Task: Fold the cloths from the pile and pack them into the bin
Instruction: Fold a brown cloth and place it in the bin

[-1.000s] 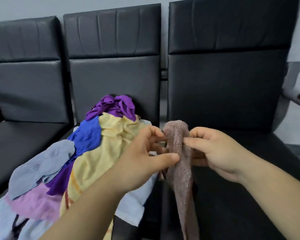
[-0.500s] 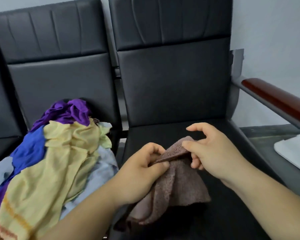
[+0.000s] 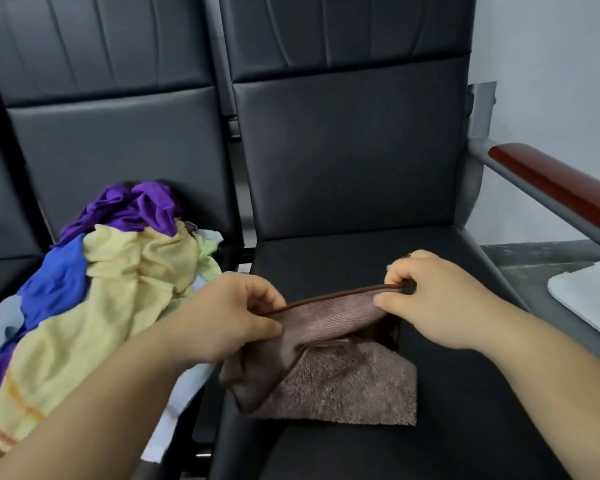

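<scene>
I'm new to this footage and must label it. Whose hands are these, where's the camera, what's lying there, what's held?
No machine here: a person works bare-handed, and the single camera sits on their head, looking down, so the arms entering from below are their own. The left hand and right hand each pinch the top edge of a brown cloth, stretched between them; its lower part lies on a black seat. To its left lies a pile of loose cloths: yellow, blue, purple. The white thing at far right I cannot identify.
</scene>
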Action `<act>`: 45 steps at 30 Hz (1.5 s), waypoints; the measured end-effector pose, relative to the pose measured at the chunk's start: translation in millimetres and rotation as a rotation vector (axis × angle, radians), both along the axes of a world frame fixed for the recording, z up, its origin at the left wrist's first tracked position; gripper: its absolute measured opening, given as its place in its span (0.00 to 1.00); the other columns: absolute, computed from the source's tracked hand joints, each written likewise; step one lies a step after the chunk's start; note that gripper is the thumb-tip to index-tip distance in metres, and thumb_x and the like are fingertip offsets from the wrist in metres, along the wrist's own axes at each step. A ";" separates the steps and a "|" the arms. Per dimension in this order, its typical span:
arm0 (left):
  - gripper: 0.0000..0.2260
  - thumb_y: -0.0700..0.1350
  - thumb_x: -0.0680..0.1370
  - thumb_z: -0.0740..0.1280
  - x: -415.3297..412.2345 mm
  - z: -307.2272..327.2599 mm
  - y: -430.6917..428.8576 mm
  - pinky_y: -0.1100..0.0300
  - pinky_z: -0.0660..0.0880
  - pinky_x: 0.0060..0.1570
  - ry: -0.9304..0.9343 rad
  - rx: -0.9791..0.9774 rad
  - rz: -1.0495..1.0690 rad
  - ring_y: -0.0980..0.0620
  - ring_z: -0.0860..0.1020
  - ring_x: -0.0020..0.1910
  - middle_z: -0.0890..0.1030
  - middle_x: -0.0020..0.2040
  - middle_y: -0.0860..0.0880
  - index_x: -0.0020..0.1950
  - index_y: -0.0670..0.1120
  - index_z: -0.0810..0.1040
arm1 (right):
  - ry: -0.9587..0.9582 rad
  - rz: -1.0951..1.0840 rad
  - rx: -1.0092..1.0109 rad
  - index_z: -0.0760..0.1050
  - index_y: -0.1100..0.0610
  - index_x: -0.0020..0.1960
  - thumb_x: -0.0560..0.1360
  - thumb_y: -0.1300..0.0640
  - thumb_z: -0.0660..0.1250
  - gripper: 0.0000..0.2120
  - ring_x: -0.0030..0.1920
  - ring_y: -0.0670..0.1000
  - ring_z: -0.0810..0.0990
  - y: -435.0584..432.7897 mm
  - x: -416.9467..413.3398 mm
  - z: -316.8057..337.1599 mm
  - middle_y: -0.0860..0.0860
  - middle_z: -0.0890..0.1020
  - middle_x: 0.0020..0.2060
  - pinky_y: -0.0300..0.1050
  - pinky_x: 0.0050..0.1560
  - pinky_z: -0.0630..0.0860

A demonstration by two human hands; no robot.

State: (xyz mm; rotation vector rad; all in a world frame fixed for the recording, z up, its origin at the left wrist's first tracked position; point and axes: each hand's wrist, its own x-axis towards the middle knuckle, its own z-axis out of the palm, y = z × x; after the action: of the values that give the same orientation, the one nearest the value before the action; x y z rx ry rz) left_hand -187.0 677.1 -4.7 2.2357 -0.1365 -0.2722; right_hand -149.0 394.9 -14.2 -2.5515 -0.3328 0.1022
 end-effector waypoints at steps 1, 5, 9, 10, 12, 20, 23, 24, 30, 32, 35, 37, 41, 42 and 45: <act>0.08 0.33 0.73 0.74 -0.3 2.2 6.5 0.57 0.81 0.43 0.001 0.068 0.014 0.51 0.85 0.39 0.87 0.40 0.47 0.44 0.46 0.85 | 0.011 0.003 -0.015 0.77 0.45 0.43 0.78 0.44 0.70 0.07 0.51 0.46 0.79 -1.8 0.6 -1.4 0.43 0.74 0.53 0.48 0.54 0.77; 0.07 0.40 0.72 0.75 0.8 -0.2 30.1 0.64 0.75 0.37 -0.034 0.357 0.093 0.57 0.80 0.33 0.83 0.33 0.55 0.37 0.52 0.84 | 0.004 -0.034 -0.079 0.75 0.46 0.45 0.80 0.47 0.69 0.07 0.50 0.47 0.78 -5.4 6.1 -7.8 0.42 0.72 0.58 0.48 0.54 0.76; 0.05 0.43 0.75 0.73 6.2 -14.9 47.8 0.54 0.78 0.38 -0.027 0.381 0.240 0.49 0.81 0.33 0.84 0.34 0.52 0.40 0.50 0.84 | 0.044 -0.071 -0.168 0.77 0.47 0.47 0.81 0.54 0.69 0.05 0.52 0.46 0.79 -8.7 11.6 -10.6 0.38 0.71 0.61 0.43 0.51 0.72; 0.05 0.43 0.77 0.72 7.2 -19.0 49.1 0.55 0.76 0.32 -0.007 0.314 0.290 0.48 0.79 0.30 0.85 0.35 0.50 0.41 0.47 0.84 | 0.060 -0.097 -0.151 0.77 0.48 0.46 0.81 0.56 0.69 0.06 0.46 0.45 0.83 -8.6 14.1 -12.9 0.40 0.79 0.56 0.44 0.46 0.75; 0.06 0.41 0.80 0.69 9.1 -26.8 45.7 0.64 0.64 0.22 0.084 0.036 0.444 0.51 0.73 0.24 0.82 0.38 0.43 0.43 0.41 0.80 | 0.135 -0.169 -0.015 0.77 0.50 0.47 0.81 0.58 0.69 0.05 0.36 0.44 0.86 -6.4 19.6 -20.2 0.48 0.85 0.42 0.48 0.42 0.81; 0.09 0.38 0.85 0.60 22.6 -37.2 27.8 0.57 0.83 0.34 0.264 -0.830 0.771 0.42 0.84 0.46 0.77 0.46 0.45 0.45 0.45 0.71 | 0.460 -0.275 0.355 0.82 0.55 0.54 0.73 0.66 0.77 0.12 0.36 0.49 0.81 -7.3 29.0 -24.8 0.56 0.83 0.38 0.45 0.41 0.85; 0.06 0.40 0.85 0.60 28.1 -42.5 27.8 0.53 0.79 0.43 0.266 -0.885 0.755 0.43 0.83 0.47 0.79 0.52 0.44 0.48 0.45 0.72 | 0.446 -0.291 0.207 0.84 0.60 0.49 0.74 0.64 0.77 0.04 0.35 0.48 0.83 -8.0 32.6 -29.1 0.54 0.84 0.33 0.46 0.43 0.86; 0.04 0.40 0.85 0.61 30.8 -44.8 28.9 0.52 0.79 0.46 0.256 -0.910 0.738 0.43 0.83 0.47 0.79 0.54 0.44 0.51 0.45 0.73 | 0.434 -0.325 0.269 0.82 0.60 0.50 0.75 0.64 0.76 0.05 0.36 0.49 0.85 -6.1 33.1 -29.7 0.54 0.86 0.36 0.46 0.43 0.86; 0.07 0.43 0.86 0.58 46.5 -38.5 28.2 0.46 0.70 0.70 0.072 -1.115 0.552 0.46 0.83 0.53 0.82 0.50 0.45 0.50 0.47 0.73 | 0.476 -0.517 1.425 0.79 0.56 0.57 0.83 0.66 0.64 0.08 0.56 0.57 0.85 11.7 41.4 -20.2 0.57 0.83 0.55 0.52 0.62 0.79; 0.09 0.42 0.86 0.57 49.2 -26.5 27.3 0.48 0.71 0.69 -0.021 -1.169 0.476 0.47 0.84 0.55 0.84 0.50 0.46 0.50 0.47 0.74 | 0.316 -0.421 1.502 0.79 0.59 0.56 0.83 0.68 0.62 0.09 0.61 0.55 0.83 12.8 41.8 -12.3 0.57 0.85 0.55 0.50 0.69 0.75; 0.09 0.42 0.86 0.58 47.2 -11.0 28.0 0.50 0.73 0.66 -0.129 -1.151 0.380 0.45 0.80 0.64 0.83 0.55 0.44 0.49 0.47 0.75 | 0.138 -0.303 1.441 0.80 0.59 0.53 0.82 0.69 0.63 0.09 0.61 0.51 0.83 2.9 37.8 -2.5 0.54 0.87 0.52 0.47 0.68 0.76; 0.09 0.41 0.85 0.59 42.2 -13.0 31.5 0.52 0.74 0.63 -0.199 -0.972 0.379 0.47 0.82 0.60 0.83 0.53 0.44 0.48 0.45 0.76 | 0.031 -0.294 1.163 0.82 0.54 0.52 0.82 0.66 0.65 0.10 0.58 0.49 0.84 -8.0 33.9 -1.2 0.49 0.87 0.49 0.46 0.63 0.77; 0.09 0.44 0.82 0.66 29.3 -37.2 47.0 0.54 0.70 0.46 -0.275 -0.345 0.356 0.53 0.73 0.39 0.75 0.37 0.47 0.44 0.41 0.78 | -0.006 -0.301 0.532 0.83 0.45 0.49 0.80 0.60 0.69 0.10 0.53 0.44 0.81 -24.3 23.9 -13.2 0.42 0.85 0.48 0.46 0.55 0.77; 0.10 0.43 0.82 0.66 27.4 -40.2 50.7 0.55 0.69 0.44 -0.250 -0.271 0.362 0.55 0.71 0.37 0.74 0.35 0.50 0.42 0.42 0.78 | 0.030 -0.294 0.448 0.84 0.47 0.48 0.79 0.59 0.70 0.08 0.52 0.48 0.82 -27.2 23.8 -18.2 0.44 0.86 0.47 0.51 0.55 0.78; 0.15 0.40 0.82 0.65 24.8 -44.8 57.7 0.55 0.72 0.44 -0.093 -0.259 0.418 0.51 0.73 0.38 0.75 0.34 0.48 0.36 0.47 0.78 | 0.176 -0.272 0.285 0.85 0.54 0.47 0.75 0.56 0.70 0.05 0.49 0.57 0.84 -28.6 19.5 -23.6 0.52 0.87 0.43 0.58 0.56 0.79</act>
State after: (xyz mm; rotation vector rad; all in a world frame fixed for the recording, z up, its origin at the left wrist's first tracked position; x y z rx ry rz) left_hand -162.1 734.8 -49.5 1.9627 0.2333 0.0736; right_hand -129.5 366.3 -37.7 -2.2606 0.0657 0.1632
